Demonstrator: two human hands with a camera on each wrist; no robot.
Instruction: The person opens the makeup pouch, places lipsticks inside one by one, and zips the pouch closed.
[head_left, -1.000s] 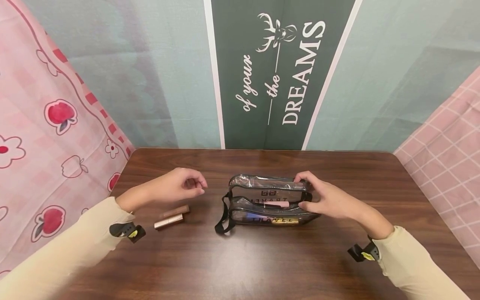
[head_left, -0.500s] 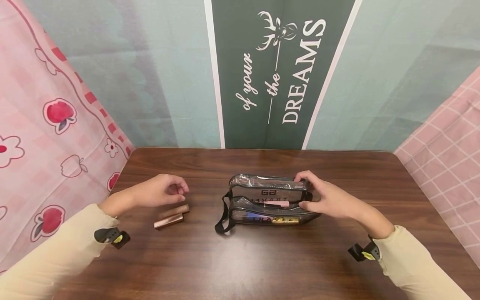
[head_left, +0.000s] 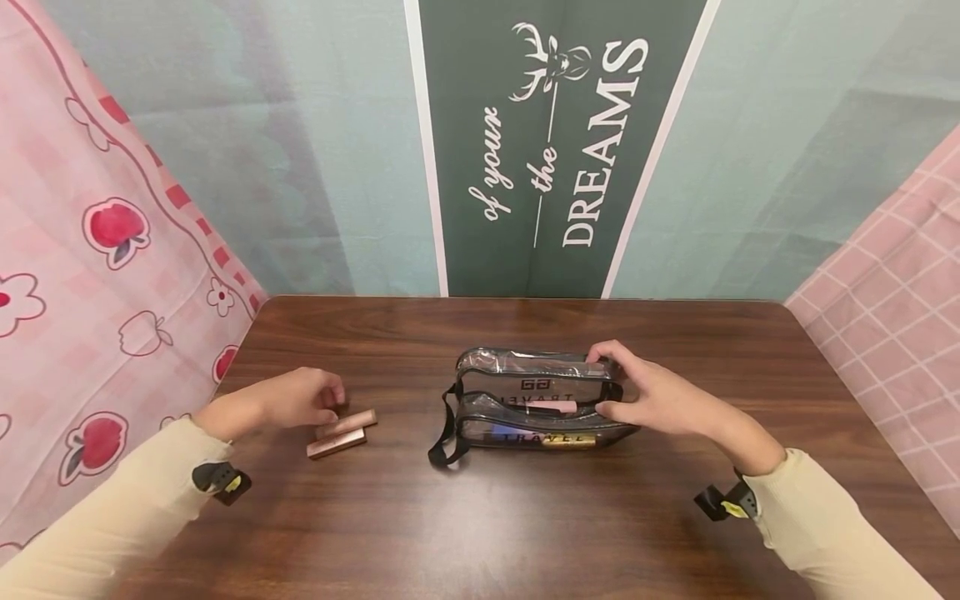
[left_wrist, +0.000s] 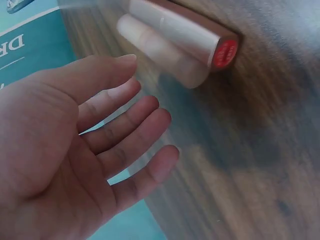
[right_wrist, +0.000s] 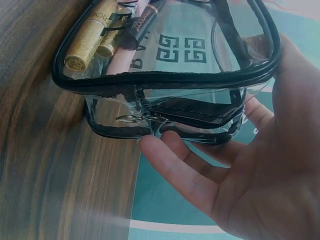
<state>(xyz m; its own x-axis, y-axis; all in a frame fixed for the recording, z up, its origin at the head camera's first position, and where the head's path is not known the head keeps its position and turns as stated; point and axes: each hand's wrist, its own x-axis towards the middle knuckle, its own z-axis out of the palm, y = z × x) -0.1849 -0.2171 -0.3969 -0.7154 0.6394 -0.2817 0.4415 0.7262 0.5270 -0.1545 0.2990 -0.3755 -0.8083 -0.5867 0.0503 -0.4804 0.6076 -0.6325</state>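
A clear pouch [head_left: 546, 422] stands open, apart from two adjacent pinkish tubes [head_left: 336, 444].

Head view: left sleeve [head_left: 127, 500] cut off at 7 o'clock, right sleeve [head_left: 840, 521] at 5, bench [head_left: 450, 533] at 6. Right hand [head_left: 660, 400] hides most of its own fingers. Blue item [head_left: 510, 431] in the clear bag [right_wrist: 175, 80] too small to identify.
Left wrist view: left hand [left_wrist: 65, 130] cut off at 9 o'clock, copper tube [left_wrist: 185, 27] at 12; pale tube [left_wrist: 165, 50] blurred; red label [left_wrist: 227, 52] unreadable.
Right wrist view: bag and gold tube [right_wrist: 87, 40] cropped at 12, hand at 3.
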